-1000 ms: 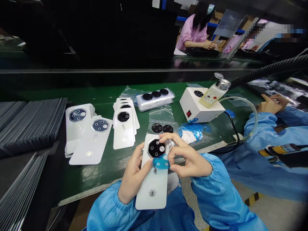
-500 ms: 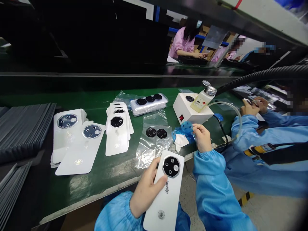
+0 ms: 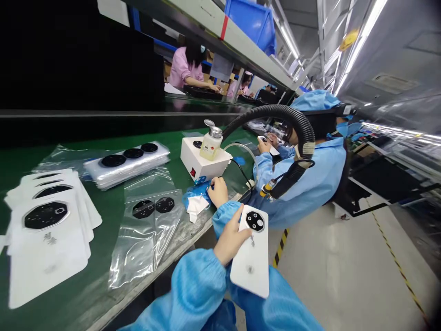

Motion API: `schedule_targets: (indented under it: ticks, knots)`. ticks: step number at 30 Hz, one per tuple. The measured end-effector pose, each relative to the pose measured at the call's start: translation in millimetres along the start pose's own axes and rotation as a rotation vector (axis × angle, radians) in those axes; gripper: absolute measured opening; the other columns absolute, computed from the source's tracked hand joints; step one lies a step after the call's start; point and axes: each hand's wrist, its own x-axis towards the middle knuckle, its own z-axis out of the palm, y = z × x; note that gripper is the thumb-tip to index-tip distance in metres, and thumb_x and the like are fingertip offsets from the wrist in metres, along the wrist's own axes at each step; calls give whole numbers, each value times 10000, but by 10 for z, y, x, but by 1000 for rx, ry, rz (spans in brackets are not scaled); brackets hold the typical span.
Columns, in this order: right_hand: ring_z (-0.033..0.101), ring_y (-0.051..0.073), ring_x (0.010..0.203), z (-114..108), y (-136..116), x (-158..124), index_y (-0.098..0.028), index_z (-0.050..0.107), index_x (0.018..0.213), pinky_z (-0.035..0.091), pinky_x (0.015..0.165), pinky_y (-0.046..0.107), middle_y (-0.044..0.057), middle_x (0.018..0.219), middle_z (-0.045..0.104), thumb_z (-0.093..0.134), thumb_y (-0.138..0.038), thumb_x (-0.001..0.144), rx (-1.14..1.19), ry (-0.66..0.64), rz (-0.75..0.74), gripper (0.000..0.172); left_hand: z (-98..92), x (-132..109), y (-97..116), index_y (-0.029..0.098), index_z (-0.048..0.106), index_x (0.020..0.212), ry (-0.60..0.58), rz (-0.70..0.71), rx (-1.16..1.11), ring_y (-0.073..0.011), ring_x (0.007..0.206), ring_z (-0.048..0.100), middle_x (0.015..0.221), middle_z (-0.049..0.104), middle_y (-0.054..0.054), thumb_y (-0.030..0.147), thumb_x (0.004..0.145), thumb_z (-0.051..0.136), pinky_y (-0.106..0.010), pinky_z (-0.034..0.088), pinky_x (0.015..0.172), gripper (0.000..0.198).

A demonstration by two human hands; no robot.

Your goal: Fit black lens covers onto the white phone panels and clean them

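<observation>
My left hand point(image 3: 230, 241) is shut on a white phone-shaped panel point(image 3: 250, 271), holding it by its edge above the bench's front edge. Its black octagonal camera lens piece point(image 3: 255, 221) faces up and shows no blue film. My right hand point(image 3: 217, 192) rests on a crumpled pile of blue film point(image 3: 195, 195), beside a white wipe point(image 3: 195, 205). Its fingertips are hidden, so I cannot tell whether it still holds a piece.
On the green bench point(image 3: 98, 271) lie stacked white panels point(image 3: 44, 234), a plastic bag of black lens pieces point(image 3: 148, 220), and a film-wrapped stack point(image 3: 126, 164). A white box point(image 3: 198, 158) carries a dispensing bottle point(image 3: 211, 145). A co-worker point(image 3: 310, 184) in a blue gown sits close on the right.
The view has swung right. The blue film has left the lens, and my right hand has moved from the panel to the blue pile. My left hand keeps hold of the panel.
</observation>
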Motion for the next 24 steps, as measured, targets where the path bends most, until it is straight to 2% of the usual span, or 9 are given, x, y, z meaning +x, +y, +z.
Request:
schedule_targets:
  ticks: [2, 3, 7, 12, 16, 19, 22, 24]
  knots:
    - [584, 181, 983, -16, 6, 0, -162, 541, 1134, 511, 837, 396, 73, 1144, 573, 529, -352, 885, -13, -22, -2, 314, 132, 300, 16, 163, 463, 1248, -24, 12, -2, -150, 746, 618, 1001, 621, -60, 241, 871, 561, -317, 531, 652, 397]
    - [586, 179, 975, -20, 7, 2, -161, 540, 1134, 513, 831, 392, 73, 1139, 575, 528, -352, 886, -19, -31, -5, 313, 185, 429, 31, 158, 506, 1197, -33, 26, -3, -168, 821, 622, 1063, 608, -73, 273, 879, 555, -345, 540, 699, 342]
    - [584, 183, 985, -2, 2, 13, -161, 540, 1136, 510, 837, 398, 74, 1145, 572, 529, -353, 885, -51, -49, -13, 317, 307, 775, 66, 155, 529, 1173, -43, 53, 3, -211, 955, 606, 1151, 581, -88, 296, 879, 555, -409, 528, 795, 327]
    - [584, 179, 981, 29, 5, 16, -165, 543, 1131, 511, 837, 393, 73, 1145, 573, 526, -353, 887, -65, -43, -8, 309, 344, 936, 46, 157, 527, 1179, -88, 68, -12, -215, 967, 603, 1160, 579, -90, 305, 881, 551, -417, 525, 804, 334]
    - [585, 179, 976, 47, 32, 20, -162, 543, 1130, 513, 831, 391, 72, 1139, 575, 527, -353, 886, -56, -27, -22, 310, 358, 930, 35, 158, 527, 1181, -116, 70, -5, -219, 979, 599, 1172, 573, -91, 303, 879, 553, -421, 523, 811, 336]
    - [588, 176, 968, 61, 66, 21, -162, 543, 1129, 515, 825, 387, 72, 1134, 577, 526, -353, 886, -44, -14, -40, 309, 350, 821, 11, 158, 524, 1184, -138, 53, 13, -213, 962, 605, 1161, 579, -90, 302, 881, 552, -415, 527, 802, 338]
    - [587, 177, 969, 68, 102, 29, -161, 542, 1131, 515, 826, 389, 72, 1135, 576, 528, -353, 886, -32, -4, -72, 312, 284, 587, -7, 156, 525, 1180, -146, 38, 41, -200, 930, 615, 1140, 588, -88, 292, 883, 552, -399, 536, 779, 329]
    - [587, 178, 971, 65, 122, 40, -161, 540, 1133, 515, 827, 390, 72, 1136, 575, 528, -352, 885, -26, 7, -98, 313, 179, 334, -6, 164, 505, 1219, -134, 24, 67, -180, 852, 629, 1084, 613, -77, 253, 863, 582, -363, 547, 722, 375]
